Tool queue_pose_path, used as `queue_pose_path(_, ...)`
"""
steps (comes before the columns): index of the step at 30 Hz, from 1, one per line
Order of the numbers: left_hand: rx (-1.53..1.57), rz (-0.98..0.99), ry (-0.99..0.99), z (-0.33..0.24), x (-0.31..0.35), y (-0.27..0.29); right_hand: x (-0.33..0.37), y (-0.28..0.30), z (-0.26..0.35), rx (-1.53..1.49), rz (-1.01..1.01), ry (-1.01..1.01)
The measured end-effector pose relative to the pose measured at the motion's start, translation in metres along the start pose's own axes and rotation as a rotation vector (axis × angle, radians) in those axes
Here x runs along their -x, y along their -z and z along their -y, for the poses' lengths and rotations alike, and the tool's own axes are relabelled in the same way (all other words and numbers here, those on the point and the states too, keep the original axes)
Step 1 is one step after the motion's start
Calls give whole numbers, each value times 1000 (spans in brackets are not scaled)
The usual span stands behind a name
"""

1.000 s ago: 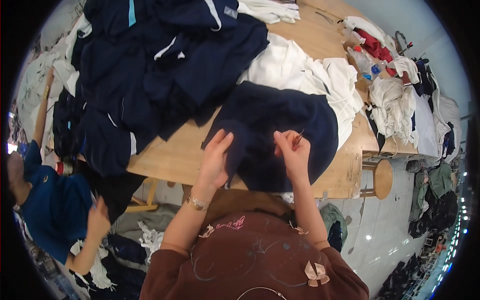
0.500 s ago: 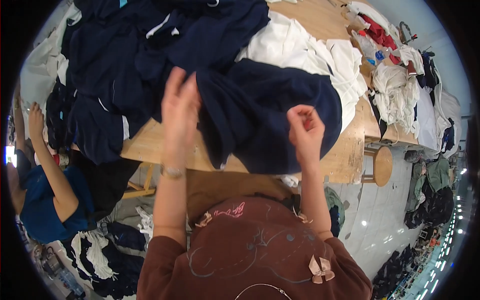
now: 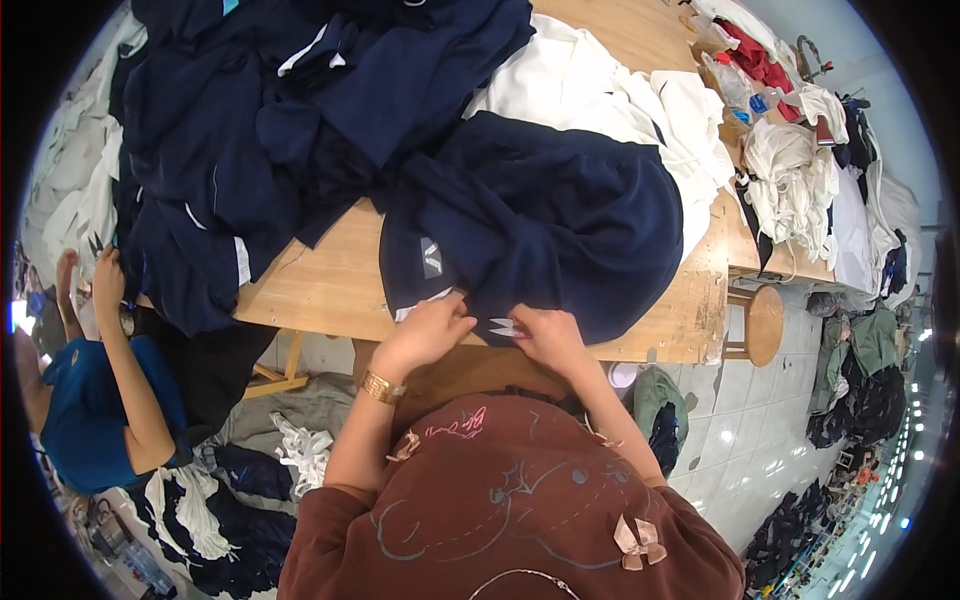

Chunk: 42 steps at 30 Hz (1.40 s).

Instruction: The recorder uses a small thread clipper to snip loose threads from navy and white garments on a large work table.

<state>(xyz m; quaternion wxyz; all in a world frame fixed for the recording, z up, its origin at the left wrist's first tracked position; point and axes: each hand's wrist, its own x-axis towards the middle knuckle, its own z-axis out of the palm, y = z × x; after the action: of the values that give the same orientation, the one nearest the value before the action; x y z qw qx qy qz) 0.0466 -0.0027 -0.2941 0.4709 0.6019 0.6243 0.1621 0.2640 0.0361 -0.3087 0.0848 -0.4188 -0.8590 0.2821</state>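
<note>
A pair of navy shorts [image 3: 590, 230] lies spread at the front edge of the wooden table [image 3: 310, 275]. A small grey patch with a white mark [image 3: 430, 258] shows at its left leg. My left hand [image 3: 428, 332] pinches the hem below that patch, where a bit of white shows. In my right hand [image 3: 550, 335] is a pair of small thread snips [image 3: 503, 327]. Their pointed blades face left toward my left hand, beside the near hem, with the two tips apart.
Navy garments [image 3: 210, 130] with white trim are heaped at the left. White garments [image 3: 580, 85] lie behind the shorts. A wooden stool [image 3: 766, 330] stands at the right. On the left, a co-worker in a blue top [image 3: 115, 400] holds a dark cutting tool [image 3: 95, 243].
Both hands have come down to the near hem. My left hand now pinches the hem, and the snips' blades show at my right. The shorts' left leg lies flatter, its patch exposed.
</note>
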Motion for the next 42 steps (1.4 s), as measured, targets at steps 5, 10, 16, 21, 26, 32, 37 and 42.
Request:
queue_pose_path(5, 66, 6, 42, -13, -8, 5, -9, 27, 14, -427, -287, -79)
queue_pose_path(10, 351, -151, -294, -41, -12, -2, -12, 75, 47, -627, -405, 82)
queue_pose_path(16, 608, -405, -304, -65, -27, -10, -7, 115, 68, -1171, -609, -39)
queue_pose_path(21, 297, -759, -481, -75, -30, 18, -11, 109, 7, -1132, -891, -151)
queue_pose_path(26, 173, -881, -592, -69, -33, 27, -15, 89, -2, -1120, -879, -238)
queue_pose_path(32, -15, -937, -637, -63, -31, 32, -17, 82, -15, -1081, -910, -331)
queue_pose_path(37, -85, -787, -544, -55, -31, 37, -17, 86, -22, -1092, -719, -253)
queue_pose_path(42, -71, -404, -339, -44, -16, 54, -49, 103, -66, -788, -806, -261)
